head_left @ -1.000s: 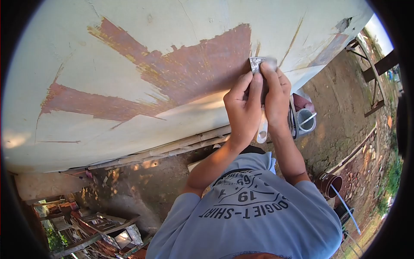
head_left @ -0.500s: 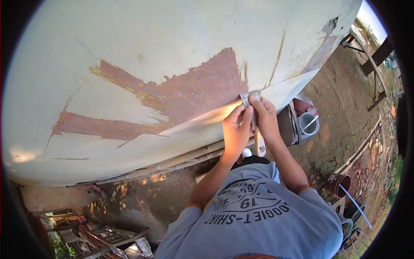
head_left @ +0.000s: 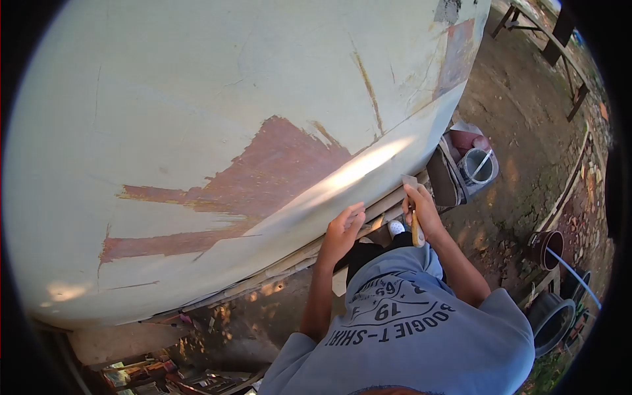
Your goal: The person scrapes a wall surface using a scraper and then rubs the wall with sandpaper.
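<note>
My right hand (head_left: 426, 212) is closed around a putty knife (head_left: 417, 230); its wooden handle points back toward my body and its metal blade points forward. The blade is off the large pale painted surface (head_left: 164, 85). My left hand (head_left: 342, 232) is held near the lower edge of that surface, with loosely bent fingers apart and nothing visible in them. A jagged reddish-brown patch (head_left: 283, 168) spreads across the pale paint, ahead and left of both hands. Thin scratches and a yellowish-brown streak (head_left: 367, 89) mark the paint farther up.
A grey-rimmed bucket with a pale stick (head_left: 478, 166) stands to the right, beside a dark container (head_left: 446, 178). Farther right are a brown bucket (head_left: 545, 250), a dark tub (head_left: 552, 322) and a blue hose (head_left: 575, 276). Planks (head_left: 289, 266) run along the base.
My hands have drawn apart and moved back from the patch. The putty knife has left the surface in my right hand; my left hand no longer touches it. The view has shifted.
</note>
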Demonstrator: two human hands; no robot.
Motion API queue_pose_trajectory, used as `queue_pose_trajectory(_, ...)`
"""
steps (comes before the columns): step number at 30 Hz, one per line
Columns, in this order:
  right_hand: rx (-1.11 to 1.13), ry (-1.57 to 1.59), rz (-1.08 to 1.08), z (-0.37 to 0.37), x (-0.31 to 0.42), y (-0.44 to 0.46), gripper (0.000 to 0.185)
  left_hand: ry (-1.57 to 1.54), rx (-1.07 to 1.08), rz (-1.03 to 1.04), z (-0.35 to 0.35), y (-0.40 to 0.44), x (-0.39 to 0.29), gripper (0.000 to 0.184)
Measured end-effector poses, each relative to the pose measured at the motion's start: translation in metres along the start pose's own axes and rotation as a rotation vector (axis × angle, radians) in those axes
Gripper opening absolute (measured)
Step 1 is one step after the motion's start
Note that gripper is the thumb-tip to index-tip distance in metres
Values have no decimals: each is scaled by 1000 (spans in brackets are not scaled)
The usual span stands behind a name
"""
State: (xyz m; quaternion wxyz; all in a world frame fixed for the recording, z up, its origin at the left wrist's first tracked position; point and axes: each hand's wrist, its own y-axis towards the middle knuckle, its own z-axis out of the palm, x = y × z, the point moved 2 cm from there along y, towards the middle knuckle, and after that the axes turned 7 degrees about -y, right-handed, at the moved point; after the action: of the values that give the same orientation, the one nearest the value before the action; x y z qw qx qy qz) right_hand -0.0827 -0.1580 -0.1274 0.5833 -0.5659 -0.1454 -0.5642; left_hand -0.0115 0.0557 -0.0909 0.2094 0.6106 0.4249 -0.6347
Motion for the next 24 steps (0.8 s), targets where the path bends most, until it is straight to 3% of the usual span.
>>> queue_pose_trajectory(6, 137, -2, -31, 55, 28, -16, 29, -23, 74, 96, 12, -4, -8, 44)
queue_pose_trajectory(9, 179, 121, -11, 74, 26, -18, 31, -36, -17, 135, 9, -12, -31, 44)
queue_pose_trajectory(14, 185, 279, -30, 105, 43, -30, 36, -191, 25, 230, 9, -18, -56, 55)
queue_pose_trajectory(21, 200, 492, -110, 133, 42, -27, 34, -173, 120, 246, 5, -13, -93, 61)
queue_pose_trajectory(24, 227, 651, -20, 144, 52, -34, 33, 33, 50, 411, 10, -2, -99, 59)
